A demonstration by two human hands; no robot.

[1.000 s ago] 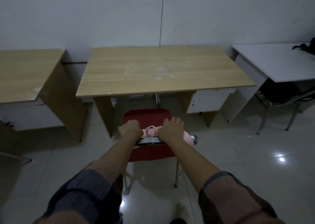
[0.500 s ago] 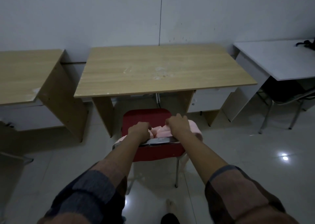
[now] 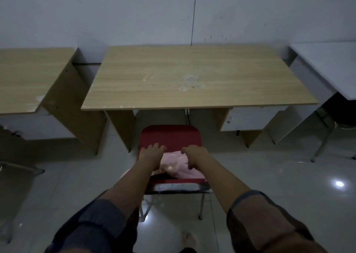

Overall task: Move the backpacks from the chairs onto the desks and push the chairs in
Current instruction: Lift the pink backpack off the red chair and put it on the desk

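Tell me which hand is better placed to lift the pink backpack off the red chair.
Right. The right hand is curled over the pink backpack, apparently gripping it; the left hand lies flatter at its edge, over the red chair seat.

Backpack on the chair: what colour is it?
Pale pink; the backpack lies on the red chair seat between both hands, seen in the head view.

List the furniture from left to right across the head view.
Left wooden desk → middle wooden desk, with the red chair in front of it → white desk at the right edge.
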